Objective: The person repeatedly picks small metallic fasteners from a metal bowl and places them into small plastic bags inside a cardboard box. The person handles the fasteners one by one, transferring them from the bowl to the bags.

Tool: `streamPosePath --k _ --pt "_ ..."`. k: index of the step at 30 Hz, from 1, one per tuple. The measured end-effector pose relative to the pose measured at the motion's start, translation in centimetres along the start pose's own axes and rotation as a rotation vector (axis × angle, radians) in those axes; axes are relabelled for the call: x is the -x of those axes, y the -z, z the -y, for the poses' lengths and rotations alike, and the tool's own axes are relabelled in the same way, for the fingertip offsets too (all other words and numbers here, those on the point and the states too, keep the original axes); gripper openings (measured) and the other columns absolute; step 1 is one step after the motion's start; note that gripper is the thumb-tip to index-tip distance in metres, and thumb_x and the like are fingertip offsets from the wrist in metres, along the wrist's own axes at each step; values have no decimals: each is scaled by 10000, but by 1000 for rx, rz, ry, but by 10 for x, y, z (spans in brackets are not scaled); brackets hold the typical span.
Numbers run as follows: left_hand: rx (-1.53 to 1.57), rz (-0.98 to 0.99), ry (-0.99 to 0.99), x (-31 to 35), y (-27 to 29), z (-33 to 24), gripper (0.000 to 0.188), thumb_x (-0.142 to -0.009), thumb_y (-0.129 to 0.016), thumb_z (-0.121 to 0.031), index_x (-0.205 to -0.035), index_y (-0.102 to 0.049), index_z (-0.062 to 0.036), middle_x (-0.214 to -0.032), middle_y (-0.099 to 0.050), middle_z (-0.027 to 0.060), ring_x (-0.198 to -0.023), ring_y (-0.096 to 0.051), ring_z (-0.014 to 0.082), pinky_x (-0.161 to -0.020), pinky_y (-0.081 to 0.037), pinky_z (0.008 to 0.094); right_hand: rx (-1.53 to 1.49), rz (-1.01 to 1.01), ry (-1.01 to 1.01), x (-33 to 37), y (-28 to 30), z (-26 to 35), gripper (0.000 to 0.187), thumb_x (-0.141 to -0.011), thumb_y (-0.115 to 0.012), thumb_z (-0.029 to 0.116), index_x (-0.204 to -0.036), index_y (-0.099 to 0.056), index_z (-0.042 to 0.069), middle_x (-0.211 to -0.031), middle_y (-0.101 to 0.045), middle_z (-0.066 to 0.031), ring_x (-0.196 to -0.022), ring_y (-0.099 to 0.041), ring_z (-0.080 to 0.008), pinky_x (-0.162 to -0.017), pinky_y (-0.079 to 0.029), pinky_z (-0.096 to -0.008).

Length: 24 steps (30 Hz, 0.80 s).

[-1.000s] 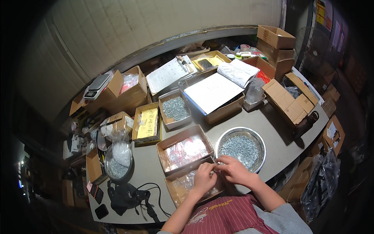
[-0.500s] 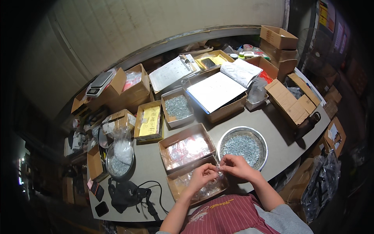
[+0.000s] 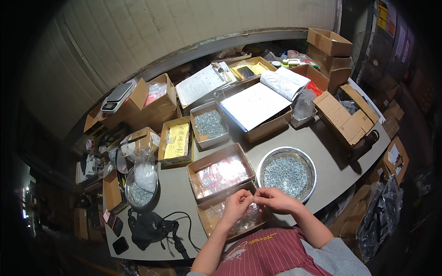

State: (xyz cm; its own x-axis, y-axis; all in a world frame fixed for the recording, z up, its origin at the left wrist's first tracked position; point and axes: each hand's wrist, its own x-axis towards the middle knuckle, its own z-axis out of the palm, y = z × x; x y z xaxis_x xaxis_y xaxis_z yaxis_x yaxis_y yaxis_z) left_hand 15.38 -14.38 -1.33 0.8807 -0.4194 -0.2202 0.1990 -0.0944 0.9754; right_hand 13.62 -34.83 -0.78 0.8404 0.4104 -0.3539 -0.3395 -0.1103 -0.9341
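My left hand [image 3: 237,206] and my right hand [image 3: 275,200] meet above the near cardboard box [image 3: 208,228], fingertips pinched together. Between them is a small clear plastic bag, mostly hidden by the fingers. Loose clear plastic bags [image 3: 245,222] fill the box below. Directly behind it stands a second cardboard box [image 3: 192,181] with flat clear packets with red edges [image 3: 223,175]. Just beyond my right hand, a round steel bowl [image 3: 314,177] holds many small silvery screws or nails [image 3: 284,176].
A white-edged box of metal pieces [image 3: 210,124] and a box with yellow paper [image 3: 176,142] stand farther back. An open notebook [image 3: 255,106] lies on a carton. At left are another bowl [image 3: 140,193], a black bag with straps [image 3: 149,232] and a phone [image 3: 120,245].
Both hands have shifted slightly left and down, staying close together. The right fingers have drawn in nearer the left ones. The boxes and bowls stay in place.
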Motion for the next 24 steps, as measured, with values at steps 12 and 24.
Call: streamPosePath --k 12,24 --pt "-137 -70 30 6 8 27 157 -999 -622 -149 -1012 -655 4 -739 -654 26 -610 -589 87 -554 -484 253 242 -192 99 -5 -5 -24 213 -845 -667 206 -952 -701 24 -727 -667 -100 -638 -627 -125 -604 -498 -306" --pt "-797 -88 -19 -24 56 -9 262 -878 -580 -150 -1034 -770 -63 -895 -751 168 -851 -728 321 -787 -557 396 872 -659 42 15 61 -55 349 -876 -703 294 -1053 -683 -6 -1044 -693 -211 -934 -702 -365 -817 -561 -450"
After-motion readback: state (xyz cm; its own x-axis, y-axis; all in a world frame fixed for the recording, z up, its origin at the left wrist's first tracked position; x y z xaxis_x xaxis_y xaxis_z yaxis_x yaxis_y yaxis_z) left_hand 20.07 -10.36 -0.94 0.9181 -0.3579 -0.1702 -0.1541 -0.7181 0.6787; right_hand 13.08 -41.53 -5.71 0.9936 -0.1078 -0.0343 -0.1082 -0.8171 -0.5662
